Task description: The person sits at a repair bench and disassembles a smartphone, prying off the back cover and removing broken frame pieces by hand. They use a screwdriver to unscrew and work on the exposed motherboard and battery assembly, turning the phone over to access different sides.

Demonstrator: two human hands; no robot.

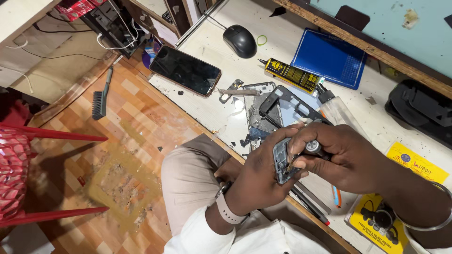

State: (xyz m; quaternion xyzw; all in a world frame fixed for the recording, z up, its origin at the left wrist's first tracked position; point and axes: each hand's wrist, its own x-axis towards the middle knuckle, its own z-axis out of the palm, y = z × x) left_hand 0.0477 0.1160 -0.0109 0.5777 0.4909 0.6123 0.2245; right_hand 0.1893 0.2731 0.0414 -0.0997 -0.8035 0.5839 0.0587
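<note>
Head view: left hand [256, 176] grips a small grey phone part [281, 162] by its edges just above the table [212, 47] edge, right hand [339, 157] closed on a screwdriver [313, 148] touching it; part judged light, thin, fragile.

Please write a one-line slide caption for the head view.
Left hand holds a small phone part; right hand works on it with a screwdriver.

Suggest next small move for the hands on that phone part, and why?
Probably keep the left hand steady and turn the small black screwdriver in the right hand: its tip already meets the small grey phone frame piece, which the left hand grips.
</note>
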